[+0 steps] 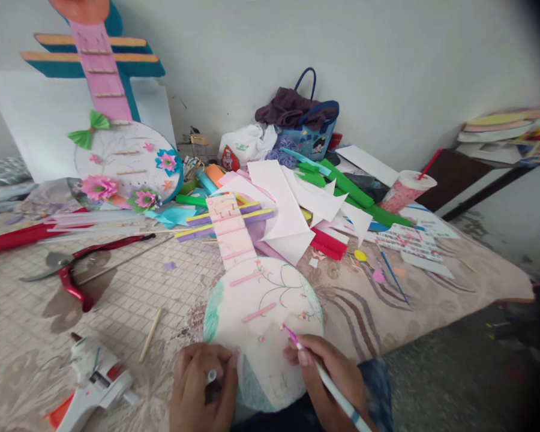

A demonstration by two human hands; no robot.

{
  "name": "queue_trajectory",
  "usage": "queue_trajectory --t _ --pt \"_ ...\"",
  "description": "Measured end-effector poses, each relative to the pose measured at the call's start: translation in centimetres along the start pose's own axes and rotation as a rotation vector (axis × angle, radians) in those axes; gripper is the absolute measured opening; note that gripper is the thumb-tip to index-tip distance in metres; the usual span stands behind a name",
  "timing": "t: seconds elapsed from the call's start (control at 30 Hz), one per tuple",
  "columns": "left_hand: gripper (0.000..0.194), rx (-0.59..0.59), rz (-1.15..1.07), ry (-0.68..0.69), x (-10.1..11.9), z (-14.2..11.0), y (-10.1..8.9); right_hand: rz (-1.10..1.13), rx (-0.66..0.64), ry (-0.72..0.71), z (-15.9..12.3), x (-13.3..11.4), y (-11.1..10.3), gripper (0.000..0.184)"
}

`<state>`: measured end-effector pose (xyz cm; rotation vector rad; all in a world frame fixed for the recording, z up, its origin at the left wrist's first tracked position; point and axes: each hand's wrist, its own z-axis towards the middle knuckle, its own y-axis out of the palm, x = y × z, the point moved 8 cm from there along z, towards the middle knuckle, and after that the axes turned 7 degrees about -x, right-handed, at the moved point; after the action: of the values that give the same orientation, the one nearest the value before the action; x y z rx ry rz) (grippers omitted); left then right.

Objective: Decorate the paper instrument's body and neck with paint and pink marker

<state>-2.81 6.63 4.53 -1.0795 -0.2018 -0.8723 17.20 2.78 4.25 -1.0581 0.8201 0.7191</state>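
A round white paper craft (261, 312), shaped like a stringed instrument with a pink neck (231, 231), lies in front of me. It carries drawn branches and small pink strips. My right hand (328, 375) grips a white pen with a pink tip (317, 366), the tip touching the disc near its lower middle. At the disc's lower left edge my left hand (202, 390) is closed around a small white-tipped item I cannot name and presses down there.
A finished similar craft (126, 156) leans on the wall at the back left. Red-handled pliers (72, 270) and a glue gun (94, 384) lie left. Coloured paper scraps (297, 210), a blue bag (310, 132), a pink cup with straw (405, 189) and a wooden stick (150, 335) are around.
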Motion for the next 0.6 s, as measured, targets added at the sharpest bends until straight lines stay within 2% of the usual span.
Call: queue_trajectory --t 0.1,0.27,0.6 --pt "0.018 0.005 0.003 -0.001 0.06 0.03 -0.03 0.04 0.008 0.033 0.07 0.06 0.03 0.017" --pt "0.018 -0.012 0.007 0.007 0.2 0.21 0.02 0.135 -0.009 0.176 0.56 0.67 0.23 0.024" --pt "0.019 0.002 -0.013 0.018 0.39 0.28 -0.08 0.143 -0.001 0.182 0.74 0.32 0.07 0.026"
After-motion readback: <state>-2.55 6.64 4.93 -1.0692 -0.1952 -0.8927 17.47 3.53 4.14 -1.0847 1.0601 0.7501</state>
